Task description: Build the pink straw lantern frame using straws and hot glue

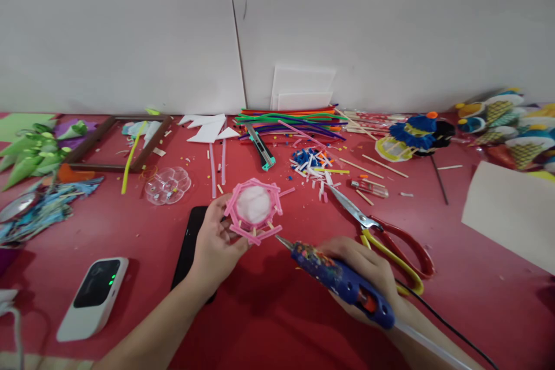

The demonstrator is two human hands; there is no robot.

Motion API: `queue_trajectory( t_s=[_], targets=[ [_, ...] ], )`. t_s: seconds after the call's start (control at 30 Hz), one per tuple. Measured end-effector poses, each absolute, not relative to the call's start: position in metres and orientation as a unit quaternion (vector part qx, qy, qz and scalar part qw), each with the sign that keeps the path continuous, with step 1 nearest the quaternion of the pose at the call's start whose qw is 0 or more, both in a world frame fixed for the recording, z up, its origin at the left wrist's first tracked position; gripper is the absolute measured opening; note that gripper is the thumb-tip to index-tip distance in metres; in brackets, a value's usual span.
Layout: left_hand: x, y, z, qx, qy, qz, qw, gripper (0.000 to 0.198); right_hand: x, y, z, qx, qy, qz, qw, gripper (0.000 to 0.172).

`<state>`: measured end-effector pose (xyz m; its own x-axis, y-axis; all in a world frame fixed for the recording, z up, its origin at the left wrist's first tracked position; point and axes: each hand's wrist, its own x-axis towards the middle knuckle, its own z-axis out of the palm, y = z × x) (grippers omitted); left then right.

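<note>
Over the red tabletop [269,324], our left hand [219,245] is pinching the pink-and-white ornament [254,203], likely light, fragile, best held by its edge; our right hand [368,266] is gripping the glue gun [336,281], fingers curled.

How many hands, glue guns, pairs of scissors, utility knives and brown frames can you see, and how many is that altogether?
Hands: 2 (left hand, right hand)
Glue gun: 1
Pair of scissors: 1
Utility knife: 1
Brown frame: 1
Total: 6
</note>
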<state>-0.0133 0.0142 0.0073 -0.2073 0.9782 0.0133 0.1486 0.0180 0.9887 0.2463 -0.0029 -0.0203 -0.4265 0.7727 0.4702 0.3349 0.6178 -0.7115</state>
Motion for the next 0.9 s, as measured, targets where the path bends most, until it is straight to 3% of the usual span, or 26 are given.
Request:
queue_trajectory(
  t_s=[0.13,0.27,0.53,0.7,0.9],
  targets=[
    [-0.013,0.014,0.009,0.486,0.581,0.527,0.385,0.071,0.244,-0.005,-0.019,-0.357,-0.783,0.25,0.443,0.022],
    [-0.012,0.014,0.009,0.477,0.576,0.53,0.399,0.085,0.247,-0.003,-0.02,-0.33,-0.806,0.248,0.424,0.028],
    [-0.01,0.014,0.014,0.472,0.605,0.522,0.372,0.066,0.247,0.0,-0.019,-0.339,-0.816,0.219,0.413,0.03],
    [-0.009,0.013,0.02,0.467,0.639,0.506,0.342,0.04,0.244,0.0,-0.013,-0.352,-0.813,0.208,0.414,0.032],
    [-0.008,0.015,0.022,0.478,0.653,0.495,0.315,0.043,0.244,0.0,-0.013,-0.36,-0.808,0.203,0.419,0.029]
  ],
)
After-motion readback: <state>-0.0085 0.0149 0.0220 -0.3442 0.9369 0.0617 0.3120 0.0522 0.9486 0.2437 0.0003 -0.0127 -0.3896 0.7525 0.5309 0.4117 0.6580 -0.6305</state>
